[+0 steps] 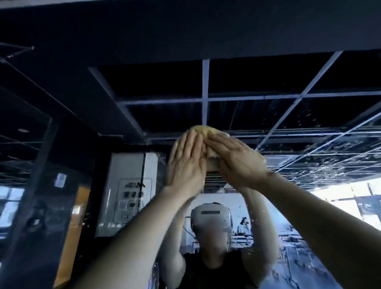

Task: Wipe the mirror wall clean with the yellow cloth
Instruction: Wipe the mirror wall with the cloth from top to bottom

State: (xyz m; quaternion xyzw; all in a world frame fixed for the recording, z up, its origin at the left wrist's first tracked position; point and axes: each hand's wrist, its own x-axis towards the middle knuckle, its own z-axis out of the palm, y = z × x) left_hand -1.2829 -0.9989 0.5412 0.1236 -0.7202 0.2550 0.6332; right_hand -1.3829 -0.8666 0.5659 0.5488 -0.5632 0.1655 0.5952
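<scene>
The mirror wall (292, 110) fills the view ahead and reflects a dark grid ceiling and a person wearing a headset. Both my arms reach up high against it. The yellow cloth (203, 129) is pressed on the glass near the middle, mostly hidden under my hands, with only its top edge showing. My left hand (187, 164) lies flat on the cloth with straight fingers. My right hand (235, 162) lies flat beside it, fingers straight, its tips meeting those of the left. Small specks dot the glass to the right.
A dark frame post (41, 171) bounds the mirror at the left. A white notice panel (128, 194) hangs left of my hands. A dark beam (181, 32) runs overhead. Bright windows and furniture appear reflected at the lower right.
</scene>
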